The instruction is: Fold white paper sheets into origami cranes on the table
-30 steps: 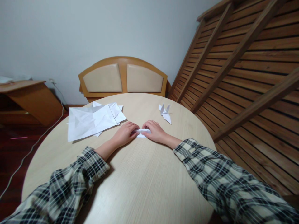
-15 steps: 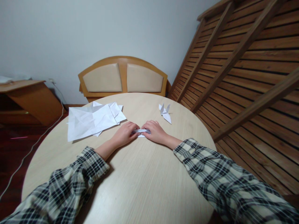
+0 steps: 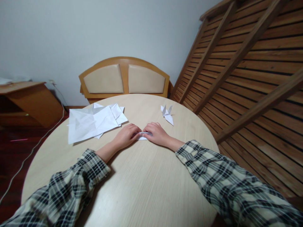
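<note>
We find a small folded paper [image 3: 143, 138], white, on the tabletop [image 3: 146, 179], midway between its left and right edges and nearer the far edge than the near one. The left hand [image 3: 127, 135] has its fingers closed on the paper's left end; the right hand [image 3: 156, 134] grips the right end the same way, thumb and fingers curled in. The two hands sit close together, with a short strip of paper showing between them. As the fingertips cover much of the piece, we cannot tell how many folds it carries.

Toward the tabletop's far left edge we note overlapping creased sheets [image 3: 90, 124], white, just beyond the left hand. Toward the far right edge stands a paper bird [image 3: 169, 117], near the right hand but not touching it. We observe a padded headboard [image 3: 125, 75] beyond the far edge.
</note>
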The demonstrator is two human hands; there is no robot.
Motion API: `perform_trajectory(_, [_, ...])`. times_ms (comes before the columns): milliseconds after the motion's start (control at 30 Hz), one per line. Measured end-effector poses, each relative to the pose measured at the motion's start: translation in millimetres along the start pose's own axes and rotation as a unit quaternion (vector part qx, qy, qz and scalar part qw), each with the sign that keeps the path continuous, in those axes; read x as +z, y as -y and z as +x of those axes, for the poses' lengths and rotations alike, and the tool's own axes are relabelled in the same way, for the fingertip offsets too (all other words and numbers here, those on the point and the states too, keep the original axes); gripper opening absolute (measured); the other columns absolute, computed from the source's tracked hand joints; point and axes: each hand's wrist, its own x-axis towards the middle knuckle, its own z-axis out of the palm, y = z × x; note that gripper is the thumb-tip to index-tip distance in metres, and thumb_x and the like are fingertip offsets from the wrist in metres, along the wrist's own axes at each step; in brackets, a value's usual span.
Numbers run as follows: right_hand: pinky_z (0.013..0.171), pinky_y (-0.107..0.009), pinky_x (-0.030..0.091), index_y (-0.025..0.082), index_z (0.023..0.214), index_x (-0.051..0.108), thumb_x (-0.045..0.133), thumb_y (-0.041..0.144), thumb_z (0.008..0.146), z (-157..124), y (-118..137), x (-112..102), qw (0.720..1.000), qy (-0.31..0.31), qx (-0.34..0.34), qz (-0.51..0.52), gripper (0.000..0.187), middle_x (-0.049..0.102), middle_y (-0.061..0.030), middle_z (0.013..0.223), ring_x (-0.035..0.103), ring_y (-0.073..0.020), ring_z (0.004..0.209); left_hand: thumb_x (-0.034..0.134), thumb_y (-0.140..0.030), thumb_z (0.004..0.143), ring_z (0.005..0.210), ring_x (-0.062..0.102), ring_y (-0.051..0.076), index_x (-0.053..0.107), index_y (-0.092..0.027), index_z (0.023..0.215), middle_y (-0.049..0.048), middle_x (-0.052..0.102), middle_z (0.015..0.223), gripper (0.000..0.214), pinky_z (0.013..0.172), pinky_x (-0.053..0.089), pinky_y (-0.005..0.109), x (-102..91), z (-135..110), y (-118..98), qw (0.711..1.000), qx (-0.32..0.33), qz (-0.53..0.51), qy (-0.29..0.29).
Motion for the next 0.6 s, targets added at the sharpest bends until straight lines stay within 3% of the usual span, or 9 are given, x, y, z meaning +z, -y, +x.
perform_trajectory(233, [0.078, -0.031, 0.032, 0.019, 0.083, 0.068, 0.06, 0.031, 0.094, 1.1, -0.7, -2.3, 1.0, -0.008, -0.007, 0.0, 0.018, 0.066, -0.0028, 0.084, 0.056, -0.0179, 0.085, 0.049, -0.027, 0.097, 0.085, 0.06, 0.023, 0.062, -0.018, 0.093, 0.0072, 0.068, 0.086, 0.016, 0.075, 0.049, 0.036, 0.3, 0.3, -0.1, 1.0, 0.008, 0.01, 0.0])
perform_trajectory(600, [0.08, -0.031, 0.032, 0.019, 0.088, 0.07, 0.055, 0.03, 0.097, 1.0, -2.5, -2.2, 0.999, -0.029, -0.002, 0.013, 0.02, 0.073, -0.0021, 0.085, 0.061, -0.0163, 0.08, 0.041, -0.033, 0.101, 0.079, 0.06, 0.022, 0.064, -0.017, 0.085, 0.0074, 0.066, 0.078, 0.032, 0.071, 0.048, 0.034, 0.2, 1.5, 0.5, 0.999, -0.002, 0.052, -0.016])
